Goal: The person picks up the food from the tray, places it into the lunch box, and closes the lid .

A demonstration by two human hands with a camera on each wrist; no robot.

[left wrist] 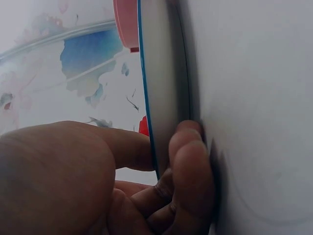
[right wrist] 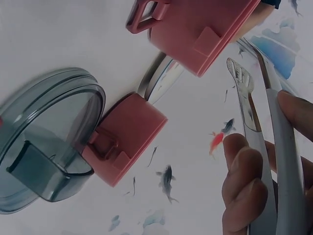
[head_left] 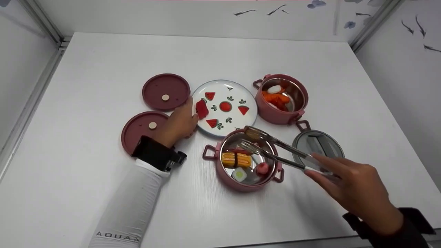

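In the head view my left hand (head_left: 181,120) pinches the left rim of a white plate (head_left: 220,85) painted with watermelon slices. The left wrist view shows the thumb over the rim and fingers curled beneath the plate's edge (left wrist: 164,88). A small red piece (head_left: 202,109) lies on the plate beside that hand. My right hand (head_left: 358,189) holds metal tongs (head_left: 289,147) by their light handles. Their tips stand apart over the near pink pot (head_left: 241,187). Inside it are a yellow banded piece (head_left: 227,160), a raspberry-like piece (head_left: 262,168) and a white roll with a green centre (head_left: 239,174).
A second pink pot (head_left: 275,116) with orange and white food pieces stands right of the plate. A grey-green translucent lid (head_left: 334,146) lies below it. On the left are two dark red round dishes (head_left: 155,88), each bearing a small beige disc (head_left: 165,97).
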